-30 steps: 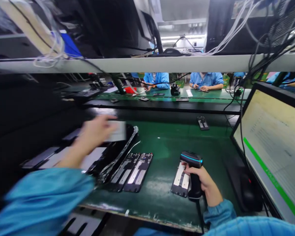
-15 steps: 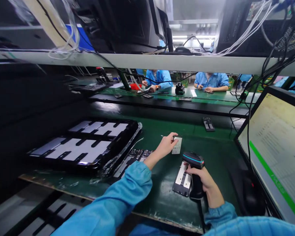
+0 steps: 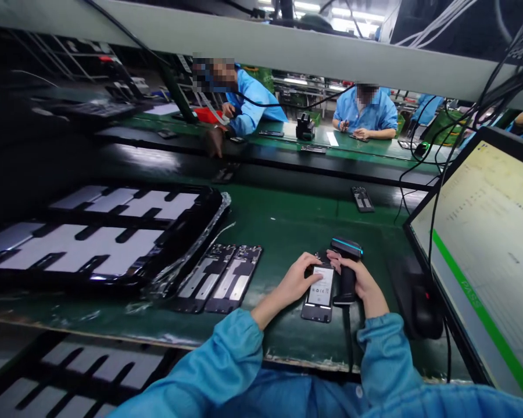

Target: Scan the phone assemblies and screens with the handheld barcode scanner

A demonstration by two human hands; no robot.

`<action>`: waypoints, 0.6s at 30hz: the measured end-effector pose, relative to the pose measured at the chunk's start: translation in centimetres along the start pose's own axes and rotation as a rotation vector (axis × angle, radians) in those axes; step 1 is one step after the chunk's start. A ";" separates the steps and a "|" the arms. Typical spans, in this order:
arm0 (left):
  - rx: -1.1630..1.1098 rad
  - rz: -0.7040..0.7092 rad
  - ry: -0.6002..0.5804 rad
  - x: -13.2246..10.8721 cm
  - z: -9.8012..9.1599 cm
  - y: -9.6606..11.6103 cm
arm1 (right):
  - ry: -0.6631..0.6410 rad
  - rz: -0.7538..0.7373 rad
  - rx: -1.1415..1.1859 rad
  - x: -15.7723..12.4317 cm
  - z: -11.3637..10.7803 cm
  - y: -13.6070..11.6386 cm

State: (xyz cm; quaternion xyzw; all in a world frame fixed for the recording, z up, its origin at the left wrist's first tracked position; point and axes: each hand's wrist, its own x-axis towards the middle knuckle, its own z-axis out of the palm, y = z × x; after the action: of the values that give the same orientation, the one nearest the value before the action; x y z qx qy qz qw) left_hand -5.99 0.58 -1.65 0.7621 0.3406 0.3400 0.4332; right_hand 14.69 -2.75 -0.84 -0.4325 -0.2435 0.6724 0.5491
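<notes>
A white-labelled phone battery point(image 3: 321, 292) lies over the bay of a black phone frame point(image 3: 317, 314) on the green bench. My left hand point(image 3: 297, 280) is on it from the left, thumb on the label and fingers curled by the upper edge. Whether the battery sits fully down in the bay I cannot tell. My right hand point(image 3: 365, 285) is closed round the neck of a black barcode scanner point(image 3: 346, 283), whose head carries a blue light strip. Its fingertips come out on the scanner's left side, close to the frame's upper right corner.
Two phone frames point(image 3: 234, 278) lie side by side at left, beside a black tray point(image 3: 126, 235) of pale plates. Another phone frame point(image 3: 362, 199) lies at the back. A monitor point(image 3: 483, 249) and a mouse point(image 3: 427, 313) stand at right. Co-workers sit across the line.
My left hand has brought the battery down onto the phone frame. The scanner has shifted slightly up and off the frame. A co-worker's arm now reaches over the line, where another phone frame shows.
</notes>
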 end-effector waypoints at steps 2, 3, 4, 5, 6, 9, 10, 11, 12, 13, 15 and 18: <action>0.014 0.007 -0.009 0.1 -0.1 -0.1 | 0.001 -0.003 -0.003 0.0 0.2 -0.1; 0.022 0.011 -0.019 -0.1 -0.2 -0.1 | -0.003 -0.002 0.000 0.1 0.3 -0.2; 0.024 0.009 -0.027 -0.4 -0.2 -0.2 | -0.006 -0.001 0.004 0.1 0.4 -0.2; 0.014 -0.005 -0.024 -0.8 -0.1 -0.2 | -0.008 0.001 0.008 0.1 0.4 -0.3; -0.013 -0.033 0.002 -1.4 0.1 -0.2 | -0.003 0.001 0.012 -0.1 0.4 -0.3; -0.186 -0.191 0.180 -3.9 1.7 0.1 | 0.091 -0.039 0.019 -2.3 0.1 0.0; -0.268 -0.242 0.226 -4.7 2.5 0.2 | 0.139 -0.050 0.016 -3.6 0.0 0.2; -0.345 -0.279 0.249 -5.4 3.3 0.3 | 0.187 -0.059 0.009 -5.0 0.0 0.6; -0.404 -0.299 0.260 -5.9 4.1 0.3 | 0.223 -0.042 -0.003 -6.4 0.2 1.1; -0.432 -0.313 0.272 -6.0 4.7 0.0 | 0.239 -0.018 -0.013 -7.6 0.5 1.7; -0.395 -0.347 0.318 -4.8 5.2 -1.3 | 0.255 -0.020 -0.038 -8.5 1.1 3.3; -0.271 -0.377 0.193 1.6 4.5 -4.3 | 0.291 -0.084 -0.060 -6.0 0.7 4.9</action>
State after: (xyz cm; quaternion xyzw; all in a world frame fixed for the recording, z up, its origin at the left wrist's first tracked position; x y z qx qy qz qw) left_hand -2.48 1.66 -6.93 0.5840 0.4678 0.3670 0.5526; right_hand 11.61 -9.70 -2.54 -0.5311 -0.1989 0.5715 0.5930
